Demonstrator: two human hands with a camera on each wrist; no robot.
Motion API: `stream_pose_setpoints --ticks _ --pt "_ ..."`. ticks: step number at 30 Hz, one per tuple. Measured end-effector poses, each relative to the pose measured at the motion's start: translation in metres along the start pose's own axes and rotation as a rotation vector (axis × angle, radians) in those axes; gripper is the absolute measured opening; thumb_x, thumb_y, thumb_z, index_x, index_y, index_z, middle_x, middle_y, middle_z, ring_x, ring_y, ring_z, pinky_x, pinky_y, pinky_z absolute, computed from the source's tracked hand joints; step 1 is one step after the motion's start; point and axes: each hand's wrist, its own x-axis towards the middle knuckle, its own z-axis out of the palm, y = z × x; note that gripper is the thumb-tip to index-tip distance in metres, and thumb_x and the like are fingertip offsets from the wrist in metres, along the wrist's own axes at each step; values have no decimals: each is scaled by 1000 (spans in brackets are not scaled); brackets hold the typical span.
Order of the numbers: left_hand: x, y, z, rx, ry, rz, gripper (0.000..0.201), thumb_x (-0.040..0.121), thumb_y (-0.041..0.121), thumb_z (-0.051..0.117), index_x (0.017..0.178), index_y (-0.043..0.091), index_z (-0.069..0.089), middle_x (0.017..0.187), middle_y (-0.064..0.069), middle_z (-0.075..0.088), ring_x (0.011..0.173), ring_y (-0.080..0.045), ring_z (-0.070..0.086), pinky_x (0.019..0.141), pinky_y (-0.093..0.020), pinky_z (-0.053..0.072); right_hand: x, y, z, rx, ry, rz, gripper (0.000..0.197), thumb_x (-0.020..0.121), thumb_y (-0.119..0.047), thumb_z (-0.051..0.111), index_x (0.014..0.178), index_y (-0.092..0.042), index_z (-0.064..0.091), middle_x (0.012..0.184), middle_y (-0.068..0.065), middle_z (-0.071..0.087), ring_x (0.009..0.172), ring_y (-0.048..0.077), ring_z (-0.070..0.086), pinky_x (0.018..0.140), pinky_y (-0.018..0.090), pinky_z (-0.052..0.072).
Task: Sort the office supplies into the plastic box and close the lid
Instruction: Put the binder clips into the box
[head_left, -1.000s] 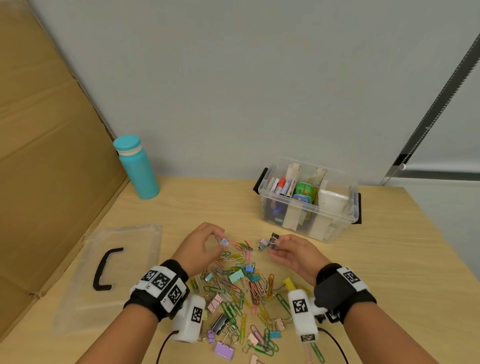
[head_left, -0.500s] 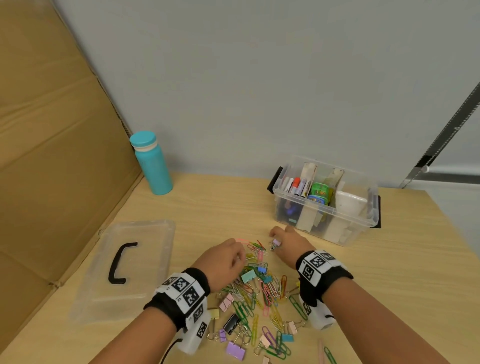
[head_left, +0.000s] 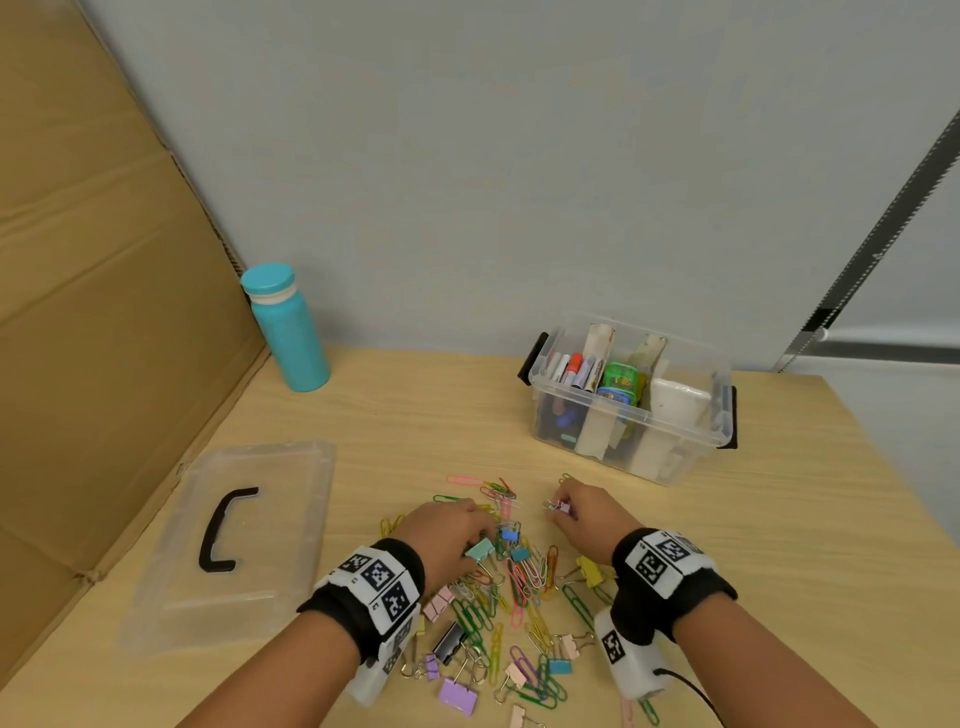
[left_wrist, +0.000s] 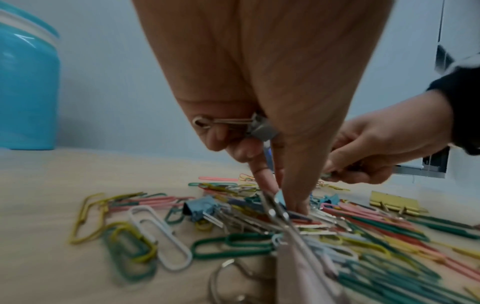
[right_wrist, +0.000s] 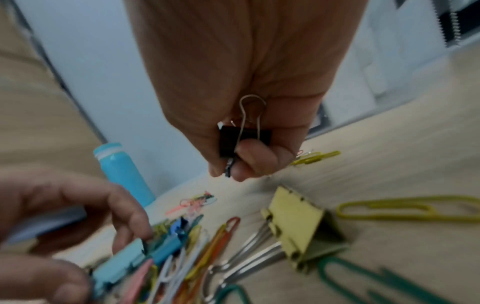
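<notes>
- A heap of coloured paper clips (head_left: 524, 582) and binder clips is spread over the bench (head_left: 415, 415) in the lower middle of the head view.
- The left hand (head_left: 447, 535) is lowered onto the upper left part of the heap. In the left wrist view a small grey binder clip (left_wrist: 259, 128) is tucked against its curled fingers, while the thumb and a finger reach down among the clips; what they touch there cannot be told.
- The right hand (head_left: 587, 514) is held at the upper right edge of the heap, its fingers curled round a black binder clip (right_wrist: 244, 139), as the right wrist view shows. In the head view a small pink clip (head_left: 563, 506) is seen at its fingertips.
- A yellow binder clip (head_left: 589, 570) lies on the bench just below the right hand.
- The clear plastic box (head_left: 722, 410) stands open at the right of the frame, above the hands and well apart from them, with markers and other supplies upright in its compartments.
- The clear lid (head_left: 291, 530), with its black handle (head_left: 221, 530), lies flat on the bench at the left of the frame, apart from the box.
- A teal bottle (head_left: 285, 327) stands at the upper left, beside a cardboard sheet (head_left: 104, 312).
</notes>
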Motion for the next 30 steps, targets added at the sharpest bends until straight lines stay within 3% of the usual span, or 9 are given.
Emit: stream_pose_setpoints --ticks 4,11,14,18,23,25,27,28,30 --pt "2 -7 0 -138 -2 -71 29 79 24 71 102 25 53 107 5 54 93 -17 57 78 -29 47 -28 11 -16 139 32 -27 10 96 -29 51 100 -20 51 93 1 57 74 12 51 60 20 37" --pt "0 -11 -4 -259 24 -104 27 77 23 71 71 32 47 91 8 62 87 -15 59 79 -30 49 -61 20 -91 358 141 -48 10 94 -29 55 98 -20 57 88 1 60 66 10 56 54 19 42" --pt "-1 -12 -9 -315 85 -126 22 79 23 71 74 30 50 87 8 63 82 -13 61 73 -26 48 -53 31 -130 466 246 -6 12 93 -28 55 100 -18 58 90 4 62 68 13 57 56 25 45" --pt "-1 -10 -15 -364 207 -122 11 88 27 63 93 26 52 92 11 58 75 -1 53 63 -17 39 -16 43 -172 538 375 102 17 94 -26 56 96 -9 57 84 7 63 67 17 57 64 34 52" --pt "-1 -8 -18 -305 260 -132 13 98 27 44 105 30 56 94 10 46 77 -3 50 71 -19 38 37 44 -197 696 360 305 15 94 -11 54 80 -5 53 77 14 57 60 18 51 56 27 49" --pt "-3 -9 -17 -300 269 -146 17 99 28 42 105 27 58 94 10 44 75 -4 50 72 -20 40 50 48 -201 628 368 349 9 92 -10 56 89 -2 58 99 22 64 71 24 60 74 33 54" --pt "-5 -10 -16 -309 276 -155 18 99 28 41 105 26 57 96 10 45 79 -8 52 75 -22 43 58 53 -202 413 298 346 32 91 -12 59 121 -1 54 124 20 59 100 31 62 95 33 45" --pt "-7 -11 -15 -317 280 -159 17 99 28 41 104 26 57 96 10 45 81 -9 53 77 -23 45 58 54 -201 363 294 296 44 91 -12 59 132 -2 47 130 19 56 112 32 58 99 31 41" --pt "-8 -13 -15 -329 290 -165 16 99 28 41 104 25 56 96 10 45 83 -10 55 78 -24 45 58 56 -198 315 260 263 49 91 -12 58 136 -2 43 136 19 51 122 32 52 102 33 41"
